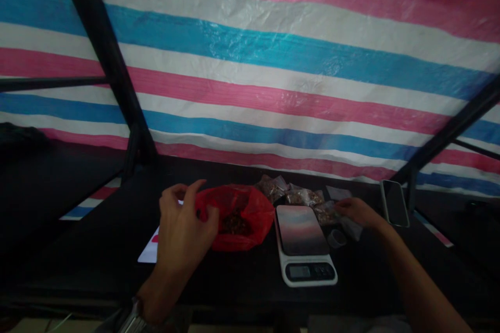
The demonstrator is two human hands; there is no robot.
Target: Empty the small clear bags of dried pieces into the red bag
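The work looked partly done. Behind the scale (302, 234), several small clear packets (289, 193) already holding brownish contents lay in a loose cluster on the dark tabletop (234, 291), which suggested a few portions had been filled and set aside. The scale's platform was bare and its display too dim to read, so no portion was being weighed at that point.

The red plastic bag (238, 218) sat open just left of the scale, and a dark heap of loose material was visible inside, so, by my reading, plenty remained to be portioned out. The left hand (183, 229) hovered at the bag's left edge with fingers loosely curled and thumb and forefinger raised, gripping nothing that I could make out. The right hand (357, 212) rested to the right of the scale, fingers closed on a small clear packet (326, 212); whether that packet was full was unclear in the low light.

A small clear cup (336, 238) stood just beside the scale, a phone (394, 203) leaned farther right, and a white card (150, 250) lay under the left hand
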